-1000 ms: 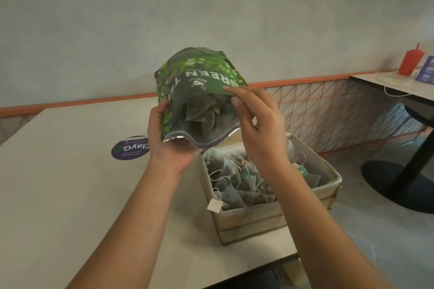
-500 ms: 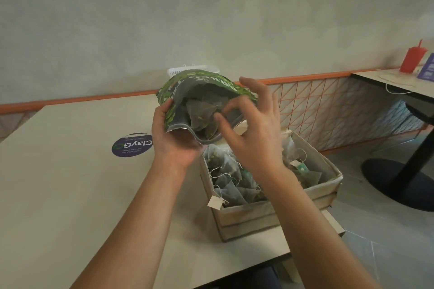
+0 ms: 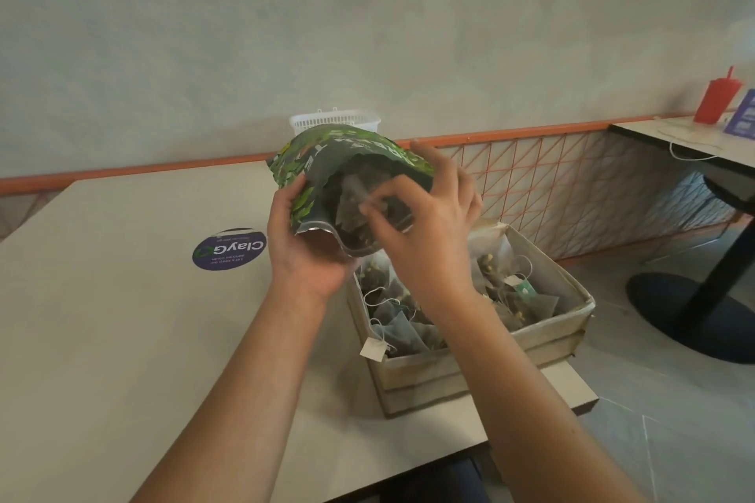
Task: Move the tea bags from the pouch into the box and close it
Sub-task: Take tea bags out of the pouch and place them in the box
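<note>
**Head view: pouch held tipped over the open box, right fingers in its mouth**

Nearest us, the box [image 3: 482,359]: rectangular, pale cardboard with a worn look, top open, sitting at the table's [image 3: 102,339] near right corner. One bottom corner looks to overhang the table edge. It holds a loose heap of tea bags [image 3: 400,329], pyramid-shaped, grey translucent mesh, with strings and paper tags; one white tag [image 3: 374,350] hangs over the near wall.

Just above the box's far left corner, the pouch [image 3: 351,167]: glossy green leaf-print foil, crumpled, silvery zip mouth turned towards us and down. More mesh bags show inside it.

Left hand [image 3: 304,245] grips the pouch's left side and lower lip, fingers curled round it. Right hand [image 3: 425,233] is at the mouth, thumb and forefinger narrowed to a pinch inside; we cannot tell if they hold a bag.

Table top is smooth, matte beige, with a round purple sticker [image 3: 229,249] left of the hands. Open surface runs left. Farther back, a white slotted basket [image 3: 335,123] at the wall. Far right, a second table with a red cup [image 3: 717,100].
</note>
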